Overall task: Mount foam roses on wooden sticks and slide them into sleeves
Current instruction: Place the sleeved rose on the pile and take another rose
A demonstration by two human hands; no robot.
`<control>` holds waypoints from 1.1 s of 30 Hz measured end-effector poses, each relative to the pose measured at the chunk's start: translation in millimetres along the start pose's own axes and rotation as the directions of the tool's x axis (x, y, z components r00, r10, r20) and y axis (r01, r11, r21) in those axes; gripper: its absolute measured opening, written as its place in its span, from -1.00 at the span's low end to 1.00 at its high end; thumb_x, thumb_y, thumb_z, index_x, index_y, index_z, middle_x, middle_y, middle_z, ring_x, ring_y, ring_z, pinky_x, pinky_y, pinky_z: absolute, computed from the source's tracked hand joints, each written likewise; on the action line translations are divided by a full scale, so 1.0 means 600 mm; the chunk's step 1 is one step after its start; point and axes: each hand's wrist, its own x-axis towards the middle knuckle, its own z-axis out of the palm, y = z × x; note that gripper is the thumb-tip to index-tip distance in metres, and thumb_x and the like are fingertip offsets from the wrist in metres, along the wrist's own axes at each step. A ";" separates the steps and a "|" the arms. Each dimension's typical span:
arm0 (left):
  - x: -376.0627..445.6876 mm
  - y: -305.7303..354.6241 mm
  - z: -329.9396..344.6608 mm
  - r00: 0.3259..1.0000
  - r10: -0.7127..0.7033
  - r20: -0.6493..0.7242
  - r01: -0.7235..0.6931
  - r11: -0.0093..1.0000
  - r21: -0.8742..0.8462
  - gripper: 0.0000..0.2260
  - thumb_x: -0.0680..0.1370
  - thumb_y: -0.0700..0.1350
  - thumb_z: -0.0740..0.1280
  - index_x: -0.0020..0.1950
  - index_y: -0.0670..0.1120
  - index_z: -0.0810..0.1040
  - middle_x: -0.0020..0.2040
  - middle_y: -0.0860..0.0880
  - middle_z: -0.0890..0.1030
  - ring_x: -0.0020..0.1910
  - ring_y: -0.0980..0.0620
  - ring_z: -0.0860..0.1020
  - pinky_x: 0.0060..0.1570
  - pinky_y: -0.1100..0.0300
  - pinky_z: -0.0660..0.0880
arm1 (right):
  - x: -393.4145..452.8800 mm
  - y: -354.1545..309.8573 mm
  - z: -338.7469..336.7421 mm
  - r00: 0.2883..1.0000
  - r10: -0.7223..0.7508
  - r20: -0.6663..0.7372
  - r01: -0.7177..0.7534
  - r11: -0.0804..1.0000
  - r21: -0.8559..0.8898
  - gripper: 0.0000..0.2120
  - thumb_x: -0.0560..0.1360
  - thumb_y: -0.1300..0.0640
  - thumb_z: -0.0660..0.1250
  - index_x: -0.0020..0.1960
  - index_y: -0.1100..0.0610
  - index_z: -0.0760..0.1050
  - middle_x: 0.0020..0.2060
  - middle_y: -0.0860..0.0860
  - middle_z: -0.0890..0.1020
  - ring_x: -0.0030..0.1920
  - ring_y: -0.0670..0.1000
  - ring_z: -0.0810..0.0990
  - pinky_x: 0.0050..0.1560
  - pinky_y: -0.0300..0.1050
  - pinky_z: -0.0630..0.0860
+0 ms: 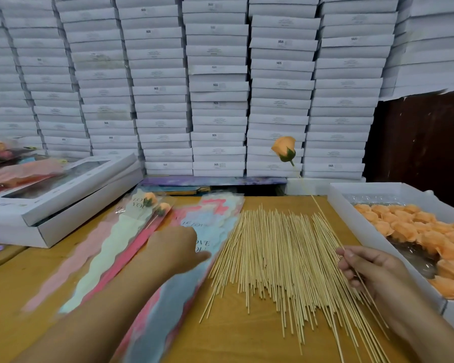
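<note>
Right hand (pixel 364 268) pinches a single wooden stick (pixel 323 216) between thumb and curled fingers, at the near right of the table (pixel 247 341). That stick rises diagonally up and away from the hand, and an orange foam rose (pixel 284 148) with a green base is mounted on its far tip, raised above the table in front of the stacked boxes.

Left hand (pixel 176 247) reaches forward over the sleeves (pixel 210 231), fingers extended and gripping nothing; motion blur hides whether the fingertips touch the top sleeve.

Sleeves lie in an overlapping pile left of centre, in pink, pale green, red and blue-grey, some printed with lettering. Two finished sleeves (pixel 142 218) at the far left of that pile each contain an orange rose on a stick.

Loose sticks (pixel 278 258) lie fanned flat on the table between the sleeves and the right hand, touching one another.

White tray (pixel 346 221) stands at the right edge of the table and holds many loose orange rose heads (pixel 425 237).

Windowed white box (pixel 58 189) rests on another white box at the far left. Stacked white boxes (pixel 218 85) form a wall behind the table
</note>
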 end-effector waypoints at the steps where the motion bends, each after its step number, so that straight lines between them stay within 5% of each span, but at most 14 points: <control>1: 0.014 -0.004 0.008 0.999 -0.035 -0.030 0.033 0.998 -0.052 -0.58 0.59 0.26 0.26 -0.26 -0.05 0.46 -0.35 0.05 0.43 -0.40 0.10 0.39 -0.40 0.24 0.32 | -0.001 0.000 0.000 1.000 0.000 0.001 0.000 1.000 0.001 -0.85 0.55 0.29 0.30 0.01 0.25 0.64 -0.37 0.05 0.64 -0.44 -0.12 0.52 -0.48 -0.35 0.46; 3: 0.039 -0.007 0.034 0.993 -0.114 -0.021 0.111 0.985 -0.134 -0.60 0.58 0.29 0.24 -0.07 -0.05 0.53 -0.19 0.02 0.49 -0.22 0.06 0.49 -0.23 0.22 0.40 | -0.002 0.000 0.000 1.000 -0.001 0.002 0.001 1.000 -0.005 -0.85 0.56 0.29 0.30 0.01 0.25 0.64 -0.36 0.05 0.64 -0.44 -0.12 0.52 -0.47 -0.35 0.46; 5: 0.049 -0.005 0.057 0.984 -0.169 0.054 0.177 0.957 -0.229 -0.31 0.34 0.62 0.07 -0.13 -0.01 0.44 -0.15 0.00 0.48 -0.16 0.03 0.50 -0.15 0.20 0.39 | -0.004 0.002 -0.001 1.000 0.001 0.001 -0.001 1.000 -0.014 -0.85 0.57 0.29 0.29 0.01 0.24 0.65 -0.36 0.06 0.64 -0.43 -0.11 0.52 -0.46 -0.35 0.46; 7: 0.057 -0.004 0.082 0.974 -0.207 0.089 0.224 0.922 -0.317 -0.13 0.13 0.73 -0.01 -0.09 -0.02 0.41 -0.18 0.03 0.50 -0.21 0.09 0.48 -0.17 0.22 0.47 | -0.004 0.004 -0.004 1.000 0.009 0.000 -0.009 1.000 -0.023 -0.84 0.57 0.29 0.30 0.01 0.23 0.66 -0.35 0.07 0.64 -0.42 -0.11 0.53 -0.46 -0.34 0.48; 10: 0.063 -0.005 0.091 0.961 -0.267 0.069 0.275 0.900 -0.337 -0.45 0.37 0.39 0.40 0.03 -0.04 0.41 -0.18 0.06 0.51 -0.22 0.16 0.47 -0.27 0.23 0.52 | -0.004 0.007 -0.006 1.000 0.015 -0.003 -0.015 1.000 -0.027 -0.85 0.57 0.29 0.30 0.02 0.23 0.66 -0.33 0.08 0.65 -0.41 -0.10 0.54 -0.46 -0.32 0.48; 14: 0.068 -0.002 0.076 0.948 -0.310 0.076 0.308 0.822 -0.480 -0.43 0.37 0.13 0.56 0.22 -0.06 0.40 -0.21 0.12 0.36 -0.28 0.20 0.33 -0.42 0.34 0.32 | -0.005 0.007 -0.006 1.000 0.012 -0.002 -0.012 1.000 -0.025 -0.85 0.56 0.28 0.31 0.01 0.22 0.67 -0.33 0.09 0.65 -0.41 -0.10 0.54 -0.46 -0.32 0.48; 18: 0.075 -0.004 0.071 0.925 -0.332 0.182 0.368 0.671 -0.644 -0.32 0.43 -0.11 0.56 0.48 -0.17 0.36 0.22 -0.09 0.53 0.14 -0.06 0.52 -0.12 0.24 0.40 | -0.007 0.005 -0.004 1.000 0.018 0.005 -0.018 1.000 -0.016 -0.84 0.56 0.29 0.31 -0.02 0.22 0.68 -0.33 0.09 0.65 -0.41 -0.10 0.53 -0.46 -0.33 0.47; 19: 0.074 -0.004 0.069 0.926 -0.312 0.212 0.370 0.645 -0.668 -0.43 0.44 -0.14 0.55 0.40 -0.17 0.45 0.26 -0.14 0.53 0.19 -0.09 0.52 -0.03 0.20 0.38 | -0.008 0.004 -0.005 1.000 0.021 0.004 -0.021 1.000 -0.014 -0.84 0.56 0.29 0.31 -0.02 0.22 0.68 -0.33 0.09 0.65 -0.41 -0.10 0.53 -0.46 -0.33 0.47; 21: 0.068 -0.007 0.070 0.932 -0.273 0.237 0.359 0.634 -0.684 -0.81 0.44 -0.16 0.54 -0.03 -0.12 0.59 -0.03 -0.15 0.55 -0.11 -0.07 0.52 -0.10 0.19 0.34 | -0.009 0.003 -0.004 1.000 0.030 0.003 -0.029 0.999 -0.018 -0.84 0.56 0.28 0.31 -0.02 0.22 0.68 -0.33 0.09 0.65 -0.40 -0.09 0.53 -0.45 -0.32 0.48; 23: 0.063 -0.007 0.073 0.934 -0.261 0.244 0.355 0.609 -0.709 -0.86 0.45 -0.20 0.52 -0.18 -0.10 0.57 -0.21 -0.11 0.49 -0.28 -0.04 0.40 -0.26 0.22 0.30 | -0.010 0.003 -0.003 0.999 0.040 0.002 -0.040 0.999 -0.015 -0.84 0.56 0.28 0.31 -0.02 0.22 0.67 -0.33 0.08 0.64 -0.40 -0.09 0.53 -0.46 -0.33 0.48; 28: 0.053 -0.006 0.068 0.932 -0.300 0.201 0.342 0.551 -0.761 -0.91 0.47 -0.26 0.45 -0.23 -0.21 0.68 -0.36 -0.06 0.63 -0.51 0.08 0.45 -0.55 0.34 0.31 | -0.012 0.001 -0.002 0.998 0.065 0.001 -0.065 0.998 0.007 -0.84 0.56 0.29 0.30 0.01 0.26 0.65 -0.36 0.07 0.63 -0.42 -0.10 0.53 -0.47 -0.34 0.46; 31: 0.051 0.001 0.056 0.935 -0.341 0.100 0.283 0.545 -0.789 -0.94 0.52 -0.25 0.37 -0.13 -0.19 0.63 -0.33 -0.02 0.60 -0.42 0.09 0.47 -0.49 0.28 0.32 | -0.013 -0.002 0.002 0.993 0.113 0.025 -0.115 0.992 0.053 -0.85 0.55 0.31 0.30 0.04 0.30 0.63 -0.36 0.08 0.65 -0.44 -0.09 0.55 -0.48 -0.33 0.48; 33: 0.048 0.006 0.046 0.933 -0.348 0.085 0.256 0.480 -0.839 -0.93 0.53 -0.28 0.35 -0.01 -0.17 0.58 -0.21 -0.07 0.64 -0.30 0.03 0.58 -0.37 0.21 0.50 | -0.015 -0.010 0.008 0.980 0.177 0.087 -0.186 0.977 0.109 -0.83 0.51 0.30 0.33 0.06 0.34 0.61 -0.26 0.14 0.70 -0.40 -0.07 0.62 -0.45 -0.31 0.53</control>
